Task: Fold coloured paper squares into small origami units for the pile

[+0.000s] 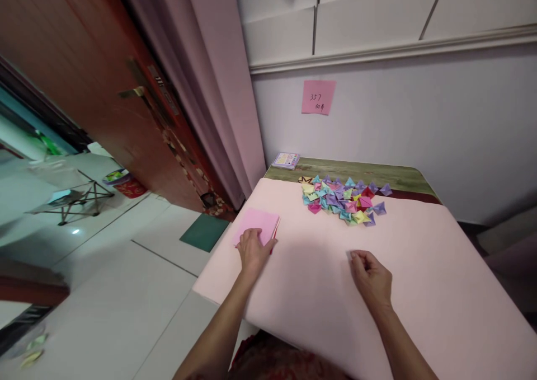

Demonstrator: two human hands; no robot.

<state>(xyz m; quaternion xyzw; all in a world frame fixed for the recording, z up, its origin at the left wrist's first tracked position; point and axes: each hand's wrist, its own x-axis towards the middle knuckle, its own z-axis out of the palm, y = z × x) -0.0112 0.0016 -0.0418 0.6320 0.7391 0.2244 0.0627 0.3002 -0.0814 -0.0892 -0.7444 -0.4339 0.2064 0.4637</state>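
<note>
A stack of square paper (257, 217) with a pink top sheet lies at the left of the pink-covered table. My left hand (254, 249) rests on its near part, fingers bent over the top sheet and thumb against the right edge. To the right, my right hand (372, 278) is loosely curled into a fist on or just over the cover, with nothing showing in it. Beyond my hands sits a pile of small folded paper pieces (335, 198) in purple, blue, yellow, pink and red.
The table (314, 307) stands against a wall, its green wood-patterned top (361, 173) showing at the back. A small printed packet (286, 160) lies in the back left corner. A pink note (318, 97) hangs on the wall. Leftward are a curtain (222, 78) and a wooden door (96, 72).
</note>
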